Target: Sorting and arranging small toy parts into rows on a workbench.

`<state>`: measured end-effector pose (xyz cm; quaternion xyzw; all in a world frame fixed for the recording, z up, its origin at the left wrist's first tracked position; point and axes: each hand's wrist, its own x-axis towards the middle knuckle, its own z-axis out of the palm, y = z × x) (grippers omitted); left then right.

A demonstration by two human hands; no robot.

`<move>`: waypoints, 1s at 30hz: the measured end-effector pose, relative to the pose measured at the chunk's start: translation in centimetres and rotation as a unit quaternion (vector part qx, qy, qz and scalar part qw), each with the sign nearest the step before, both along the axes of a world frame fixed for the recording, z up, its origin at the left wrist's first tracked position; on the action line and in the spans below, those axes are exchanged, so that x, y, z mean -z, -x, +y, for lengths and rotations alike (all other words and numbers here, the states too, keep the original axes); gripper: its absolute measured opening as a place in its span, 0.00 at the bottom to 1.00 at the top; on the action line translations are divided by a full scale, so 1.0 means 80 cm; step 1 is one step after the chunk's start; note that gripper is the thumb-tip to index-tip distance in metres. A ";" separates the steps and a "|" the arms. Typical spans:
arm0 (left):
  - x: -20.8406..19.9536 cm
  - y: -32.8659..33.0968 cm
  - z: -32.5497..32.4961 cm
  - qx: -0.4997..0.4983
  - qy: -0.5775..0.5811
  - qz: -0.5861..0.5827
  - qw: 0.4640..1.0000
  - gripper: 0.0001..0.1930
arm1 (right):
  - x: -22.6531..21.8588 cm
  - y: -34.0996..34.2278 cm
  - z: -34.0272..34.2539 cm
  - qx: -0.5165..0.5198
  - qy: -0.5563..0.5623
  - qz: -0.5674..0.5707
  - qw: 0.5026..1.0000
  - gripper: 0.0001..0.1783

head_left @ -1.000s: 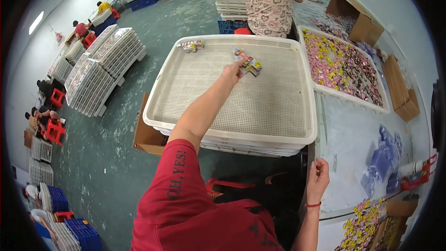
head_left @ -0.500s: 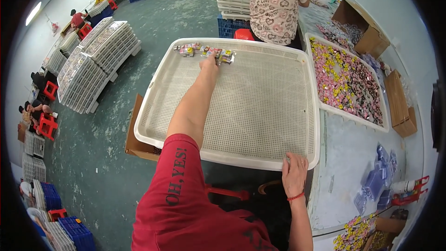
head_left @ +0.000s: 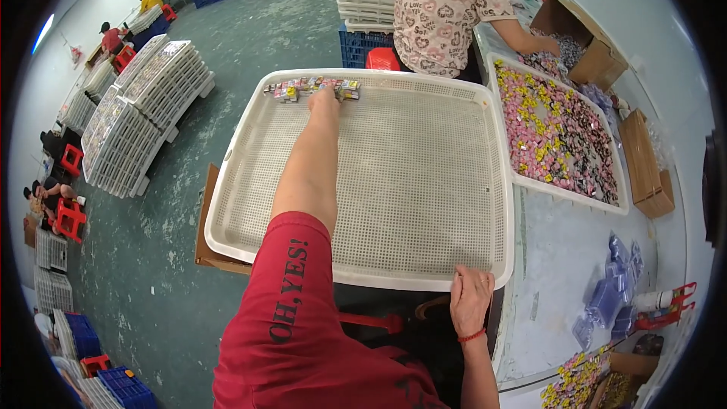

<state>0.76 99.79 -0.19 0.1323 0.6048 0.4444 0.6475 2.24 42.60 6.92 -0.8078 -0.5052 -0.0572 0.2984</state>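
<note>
A large white perforated tray (head_left: 409,182) lies in front of me. Along its far left edge runs a short row of small, colourful clear-wrapped packets (head_left: 290,92). My left hand (head_left: 326,98) reaches across the tray to this row, its fingers bunched against the packets near the right end; the fingertips are partly hidden. At the tray's near right corner, my right hand (head_left: 471,299), with a red cord on the wrist, grips the rim with its fingers curled over it.
Right of the tray, another white tray (head_left: 622,201) holds many pink, yellow and dark pieces. Cardboard boxes (head_left: 644,170) and clear plastic cases (head_left: 609,295) sit on the table. A co-worker (head_left: 439,15) sits ahead. Stacked trays (head_left: 144,113) stand on the floor at left.
My left hand stays at the packets, which now sit closer together in the row. The view has shifted slightly. The co-worker's arm now reaches out over the pieces at right.
</note>
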 end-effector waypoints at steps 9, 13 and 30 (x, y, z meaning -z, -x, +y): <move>0.001 -0.003 0.012 0.176 -0.033 0.310 0.934 0.33 | 0.002 0.002 -0.001 0.004 0.003 0.016 1.000 0.11; -0.021 -0.037 -0.023 0.236 -0.020 0.339 0.911 0.31 | 0.011 -0.006 -0.007 0.027 0.010 0.003 1.000 0.10; -0.020 -0.021 -0.020 0.124 0.020 0.318 0.940 0.39 | 0.008 0.003 -0.002 0.014 -0.026 0.006 1.000 0.09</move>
